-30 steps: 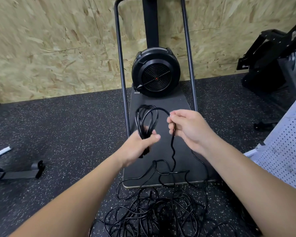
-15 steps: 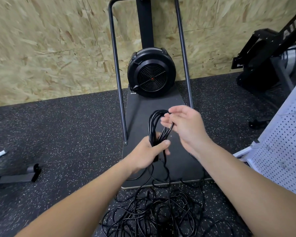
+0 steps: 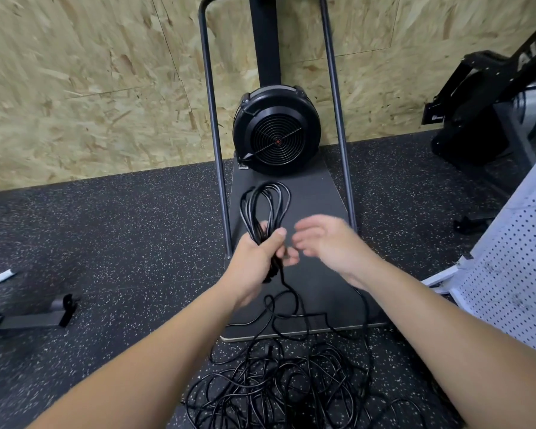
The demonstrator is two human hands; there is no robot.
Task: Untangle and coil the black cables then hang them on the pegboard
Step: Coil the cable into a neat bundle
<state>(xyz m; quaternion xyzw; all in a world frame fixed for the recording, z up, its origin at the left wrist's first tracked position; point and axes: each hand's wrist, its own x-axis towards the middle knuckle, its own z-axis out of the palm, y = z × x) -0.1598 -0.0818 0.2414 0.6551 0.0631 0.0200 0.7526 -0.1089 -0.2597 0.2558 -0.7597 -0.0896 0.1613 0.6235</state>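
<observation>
At the lower left of the frame a dark metal foot [image 3: 28, 317] is lying on the speckled rubber floor [image 3: 121, 243], well apart from the work. Moving toward the centre, the left hand [image 3: 256, 258] is gripping a bundle of coiled loops [image 3: 265, 209], fingers and thumb curled tight around the gathered strands, the loops standing up in front of the black fan housing [image 3: 276, 131] on its flat platform [image 3: 319, 274]. From that fist a loose strand is trailing down into the tangled pile [image 3: 279, 382] at the bottom centre, which is looking far from sorted. Just right of the bundle the right hand [image 3: 325, 239] is hovering, fingers relaxed and slightly spread; it is blurred, so I cannot be sure, but it seems to be holding nothing. At the far right edge the white pegboard [image 3: 514, 274] is waiting, with no cable visible on it. The risk, as I judge it, is the trailing strand snagging in the pile on the next pull and dragging a knot up, or the left grip slackening so the finished loops spill.
</observation>
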